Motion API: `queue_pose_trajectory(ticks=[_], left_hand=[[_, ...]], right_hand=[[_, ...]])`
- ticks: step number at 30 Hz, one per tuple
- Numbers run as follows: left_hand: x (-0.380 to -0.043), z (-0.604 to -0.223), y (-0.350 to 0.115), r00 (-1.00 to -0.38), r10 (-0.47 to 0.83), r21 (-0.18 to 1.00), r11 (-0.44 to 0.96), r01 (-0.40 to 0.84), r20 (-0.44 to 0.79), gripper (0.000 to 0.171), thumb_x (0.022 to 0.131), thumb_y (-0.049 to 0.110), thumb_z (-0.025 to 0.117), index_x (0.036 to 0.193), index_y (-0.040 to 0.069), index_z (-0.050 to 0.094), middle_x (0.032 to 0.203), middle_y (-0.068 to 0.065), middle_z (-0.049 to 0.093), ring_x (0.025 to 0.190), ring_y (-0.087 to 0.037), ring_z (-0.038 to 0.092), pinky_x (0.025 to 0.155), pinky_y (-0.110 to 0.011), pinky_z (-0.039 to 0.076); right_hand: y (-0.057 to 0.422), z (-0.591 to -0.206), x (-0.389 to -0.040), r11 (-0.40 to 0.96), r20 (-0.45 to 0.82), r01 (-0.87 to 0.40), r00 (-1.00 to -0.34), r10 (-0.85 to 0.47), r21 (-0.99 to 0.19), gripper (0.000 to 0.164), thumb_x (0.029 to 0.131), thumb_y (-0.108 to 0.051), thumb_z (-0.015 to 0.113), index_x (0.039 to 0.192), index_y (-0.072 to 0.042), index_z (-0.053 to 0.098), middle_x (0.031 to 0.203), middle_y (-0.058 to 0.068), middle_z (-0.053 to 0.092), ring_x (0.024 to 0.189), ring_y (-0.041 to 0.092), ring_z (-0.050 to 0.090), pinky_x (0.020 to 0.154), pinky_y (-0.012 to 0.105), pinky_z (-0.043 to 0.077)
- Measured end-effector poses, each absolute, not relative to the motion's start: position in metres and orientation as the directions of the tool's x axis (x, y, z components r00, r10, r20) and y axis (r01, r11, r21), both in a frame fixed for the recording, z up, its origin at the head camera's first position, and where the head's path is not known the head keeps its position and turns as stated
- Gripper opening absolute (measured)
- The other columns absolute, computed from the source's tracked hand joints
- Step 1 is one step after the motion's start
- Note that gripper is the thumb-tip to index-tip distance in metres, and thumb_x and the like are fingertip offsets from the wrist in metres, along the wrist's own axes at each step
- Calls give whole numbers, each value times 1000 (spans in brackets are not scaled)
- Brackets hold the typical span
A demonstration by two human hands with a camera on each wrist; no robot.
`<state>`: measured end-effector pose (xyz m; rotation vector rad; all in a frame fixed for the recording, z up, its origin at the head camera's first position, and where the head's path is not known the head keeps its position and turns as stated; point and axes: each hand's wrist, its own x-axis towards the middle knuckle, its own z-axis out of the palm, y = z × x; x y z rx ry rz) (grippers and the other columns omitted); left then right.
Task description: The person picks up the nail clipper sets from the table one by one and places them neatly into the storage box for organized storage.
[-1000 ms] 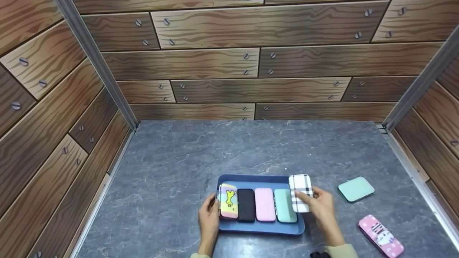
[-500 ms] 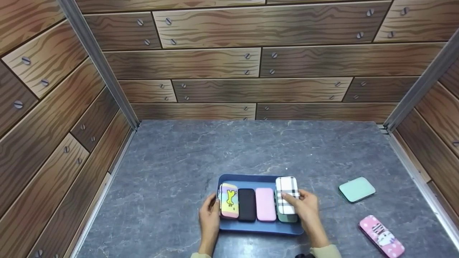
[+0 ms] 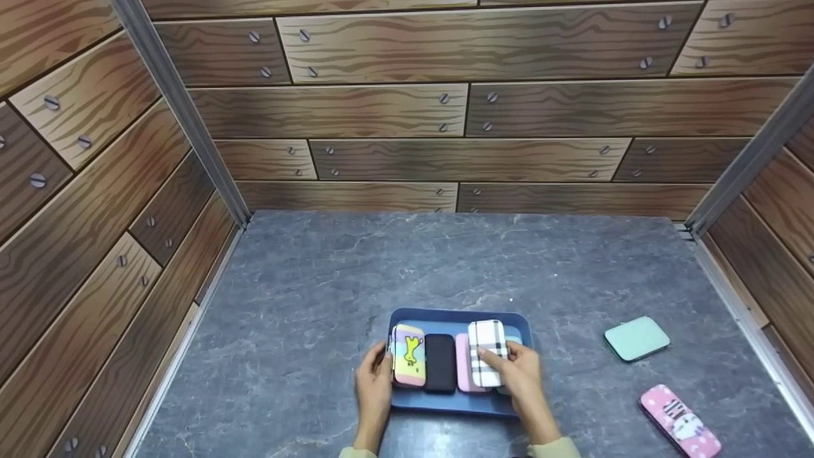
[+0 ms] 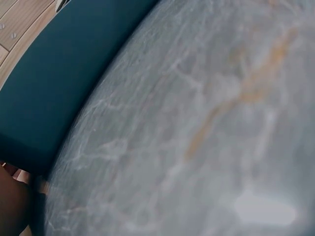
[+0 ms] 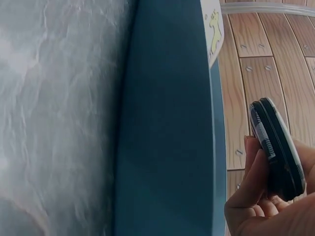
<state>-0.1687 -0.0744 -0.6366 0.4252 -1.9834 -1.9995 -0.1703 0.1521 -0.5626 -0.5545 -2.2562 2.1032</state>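
In the head view my right hand point(image 3: 523, 375) holds a small white-and-black plaid case point(image 3: 486, 353), thumb across its top face. It is raised over the tray, covering part of a pink case point(image 3: 463, 362) and most of a mint-green case point(image 3: 512, 340). The right wrist view shows the plaid case point(image 5: 276, 147) edge-on, closed, between thumb and fingers. My left hand point(image 3: 375, 388) grips the left side of the blue tray point(image 3: 458, 407), beside a case with a yellow giraffe point(image 3: 409, 355). A black case point(image 3: 439, 362) lies between the giraffe and pink ones.
Right of the tray, a mint-green case point(image 3: 636, 339) lies on the grey marbled tabletop point(image 3: 305, 299). Nearer the front right is a pink polka-dot case point(image 3: 680, 421) with a cartoon figure. Wood-patterned walls point(image 3: 381, 44) enclose the back and sides.
My right hand has carried the plaid case leftward, from the tray's right edge over the mint-green case to overlap the pink one. The left hand stays at the tray's left side.
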Motion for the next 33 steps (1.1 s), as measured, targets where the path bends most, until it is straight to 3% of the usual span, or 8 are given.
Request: queue_pose_trajectory(ticks=[12,19,33], left_hand=[[-169,-636,-75,-918,-397,1000,-7,18,13,31,92,2,55,122,-5,58,119,-23,60,112,-29,57,95,-30,48],[-169,-637,-76,-916,-400,1000,-8,15,10,30,91,2,55,121,-5,58,117,-22,60,110,-29,58,95,-29,48],[-169,-637,-76,-911,-412,1000,22,12,20,30,91,1,56,120,-5,59,119,-23,60,111,-31,57,96,-32,48]], right_hand=[[128,-575,-168,109,-200,230,-952,233,-967,30,73,-11,78,91,7,62,71,8,65,61,16,61,54,29,55],[116,-581,-169,152,-175,211,-960,217,-966,37,72,-11,79,98,9,62,75,10,66,65,16,62,58,29,56],[99,-588,-174,268,-128,194,-961,244,-944,28,68,-14,82,84,2,65,71,7,63,62,15,57,55,27,52]])
